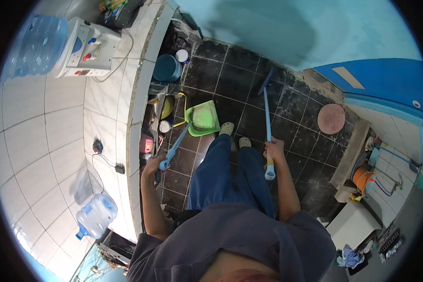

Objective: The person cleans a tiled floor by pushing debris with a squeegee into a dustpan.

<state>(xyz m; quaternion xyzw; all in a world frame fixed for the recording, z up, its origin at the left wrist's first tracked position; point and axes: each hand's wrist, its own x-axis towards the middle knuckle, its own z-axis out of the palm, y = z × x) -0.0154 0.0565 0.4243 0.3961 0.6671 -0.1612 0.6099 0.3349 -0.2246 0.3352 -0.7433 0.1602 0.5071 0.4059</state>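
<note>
My left hand [153, 164] grips the blue handle of a green dustpan [203, 118], whose pan rests on the dark tiled floor just ahead of my feet. My right hand [273, 149] is closed around the light blue shaft of a broom [267, 113]; its blue head touches the floor farther ahead, near the wall. Both arms are stretched forward on either side of my legs in blue trousers, and my light clogs [227, 128] stand beside the dustpan.
A white tiled counter [56, 141] runs along my left with a water dispenser [87, 47] and a loose water bottle [95, 215]. A teal bucket [167, 68] and clutter sit under the counter edge. A round pink lid [331, 118] and an orange bucket [363, 179] lie right.
</note>
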